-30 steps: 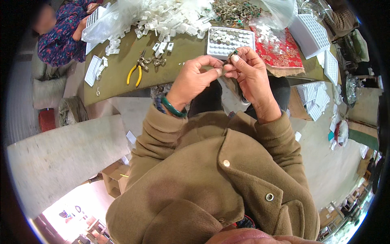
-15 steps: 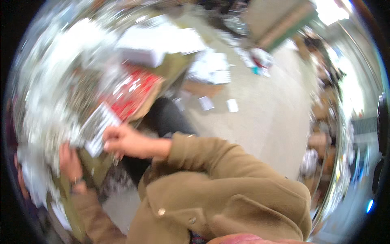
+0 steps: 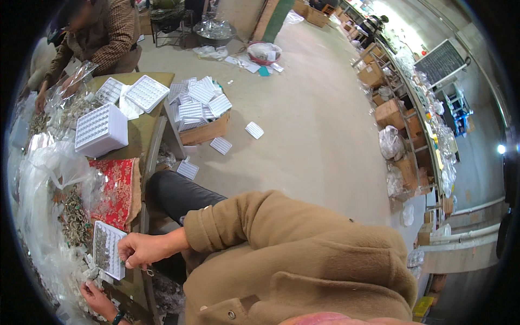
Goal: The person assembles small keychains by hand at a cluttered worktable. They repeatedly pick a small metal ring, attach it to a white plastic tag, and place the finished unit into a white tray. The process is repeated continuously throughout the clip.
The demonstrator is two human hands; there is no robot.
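Note:
A white tray with rows of small pockets (image 3: 117, 253) lies near the table edge, its left part filled with small greyish pieces. My right hand (image 3: 149, 248) is at the tray's right side, fingers pinched together over its pockets. Whatever the fingertips hold is too small to make out. Below the tray, my left hand (image 3: 99, 302) is among small pale pieces (image 3: 89, 270), its fingers curled together. I cannot make out what is between them. Left of the tray lies a heap of small dark and greenish items (image 3: 75, 216) amid clear plastic.
Beyond the red patterned cloth (image 3: 116, 189), a stack of white trays (image 3: 103, 130) stands on the table. An overfull cardboard box of trays (image 3: 203, 130) is on the floor, with loose trays around it. Another person (image 3: 103, 43) works at the far left. Shelves with boxes (image 3: 392, 116) line the right.
The view has shifted, and the earlier blur is gone. The tray and both hands now appear lower in the picture. My right hand remains at the tray, my left hand below it.

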